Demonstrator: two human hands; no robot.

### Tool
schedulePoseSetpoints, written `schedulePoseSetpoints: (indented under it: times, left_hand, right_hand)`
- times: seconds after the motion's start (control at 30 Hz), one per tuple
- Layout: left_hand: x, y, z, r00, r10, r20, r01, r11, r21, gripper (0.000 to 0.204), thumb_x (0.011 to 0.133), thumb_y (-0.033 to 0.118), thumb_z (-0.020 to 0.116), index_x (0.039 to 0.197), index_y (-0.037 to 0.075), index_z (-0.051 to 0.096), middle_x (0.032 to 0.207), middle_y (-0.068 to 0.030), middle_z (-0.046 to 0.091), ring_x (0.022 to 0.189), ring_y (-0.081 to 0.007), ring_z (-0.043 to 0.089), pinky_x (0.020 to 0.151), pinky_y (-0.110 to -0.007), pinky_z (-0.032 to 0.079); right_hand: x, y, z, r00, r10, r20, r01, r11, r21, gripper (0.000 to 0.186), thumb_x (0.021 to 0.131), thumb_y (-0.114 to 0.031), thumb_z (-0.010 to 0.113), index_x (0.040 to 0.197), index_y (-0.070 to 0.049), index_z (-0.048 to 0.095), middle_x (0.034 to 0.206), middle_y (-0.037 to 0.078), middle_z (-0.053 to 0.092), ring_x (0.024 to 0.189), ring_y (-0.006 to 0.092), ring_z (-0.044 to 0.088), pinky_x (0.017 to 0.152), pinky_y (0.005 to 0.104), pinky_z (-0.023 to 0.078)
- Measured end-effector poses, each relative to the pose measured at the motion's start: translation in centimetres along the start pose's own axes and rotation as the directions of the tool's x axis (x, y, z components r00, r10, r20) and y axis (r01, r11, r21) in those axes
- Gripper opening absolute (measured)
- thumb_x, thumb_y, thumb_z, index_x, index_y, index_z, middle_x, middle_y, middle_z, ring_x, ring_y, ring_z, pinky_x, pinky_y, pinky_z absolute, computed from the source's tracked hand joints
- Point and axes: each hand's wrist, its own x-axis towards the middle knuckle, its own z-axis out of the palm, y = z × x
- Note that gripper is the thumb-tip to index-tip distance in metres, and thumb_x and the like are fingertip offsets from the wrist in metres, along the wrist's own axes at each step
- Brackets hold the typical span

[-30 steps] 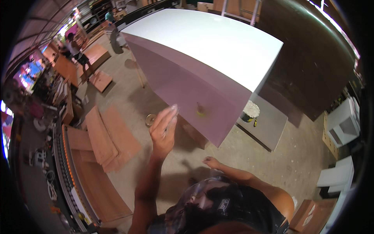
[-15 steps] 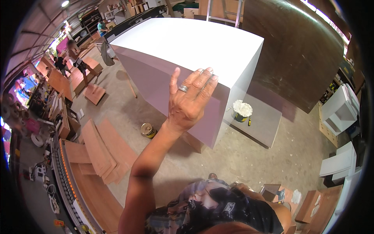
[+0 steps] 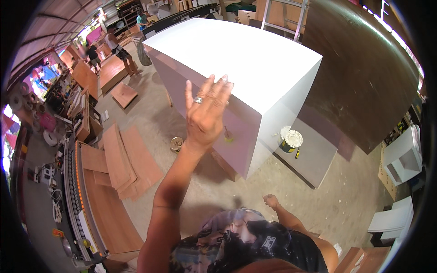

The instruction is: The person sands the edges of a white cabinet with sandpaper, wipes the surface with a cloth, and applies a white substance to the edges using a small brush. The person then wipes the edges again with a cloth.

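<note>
My left hand (image 3: 205, 113) lies open against the front upper edge of a large white box-shaped cabinet (image 3: 236, 59). Its fingers are spread, the tips reach onto the white top, and a ring shows on one finger. Lower down, my right hand (image 3: 271, 200) hangs near my body, away from the cabinet. Its fingers look curled together, and whatever they may hold is too small to make out. Beside the cabinet's right side stands an open tin (image 3: 290, 140) heaped with white paste. A small yellow-and-black handle (image 3: 297, 154) shows at that tin's side.
The tin rests on a grey board (image 3: 314, 159) on the floor. A round metal can (image 3: 176, 144) stands left of the cabinet. Thin wooden sheets (image 3: 119, 159) lie at left. A tall brown panel (image 3: 359, 73) and a ladder (image 3: 284, 20) stand behind. People (image 3: 118, 48) work far left.
My left hand has slid left along the cabinet's edge, away from its near corner. My right hand has come into view by my body. The whole view has shifted a little.
</note>
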Motion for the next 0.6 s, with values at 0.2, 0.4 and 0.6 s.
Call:
schedulePoseSetpoints:
  times: [0.2,0.4,0.6]
  left_hand:
    - [0.0,-0.7,-0.2,0.998,-0.036,0.043,0.036,0.999,0.009,0.042,0.087,-0.003,0.06,0.128,0.004,0.065,0.13,-0.0143,0.066,0.131,-0.0337,0.056,0.119,-0.058,0.019]
    - [-0.5,1.3,-0.1,0.999,-0.044,0.022,0.045,0.997,-0.062,0.042,0.086,-0.001,0.063,0.128,0.005,0.065,0.13,-0.0136,0.067,0.13,-0.0338,0.057,0.12,-0.058,0.019]
    - [0.6,1.9,-0.1,0.997,0.071,0.025,-0.066,0.983,-0.171,0.042,0.085,0.0,0.064,0.127,0.003,0.065,0.127,-0.0155,0.068,0.129,-0.0349,0.058,0.119,-0.06,0.017]
  right_hand:
    - [0.2,6.2,-2.3,0.989,0.13,0.07,-0.105,0.954,-0.281,0.041,0.094,-0.043,0.062,0.088,-0.003,0.069,0.071,0.008,0.067,0.064,0.0192,0.065,0.058,0.035,0.05]
    - [1.0,12.2,-3.7,0.971,-0.095,0.221,0.18,0.896,-0.406,0.045,0.09,-0.045,0.065,0.083,-0.001,0.071,0.066,0.016,0.066,0.067,0.0258,0.067,0.067,0.0367,0.054]
    - [1.2,9.1,-3.9,0.935,-0.178,-0.306,0.141,0.98,-0.138,0.025,0.093,-0.021,0.059,0.1,0.0,0.069,0.08,0.01,0.069,0.067,0.0205,0.065,0.061,0.0351,0.053]
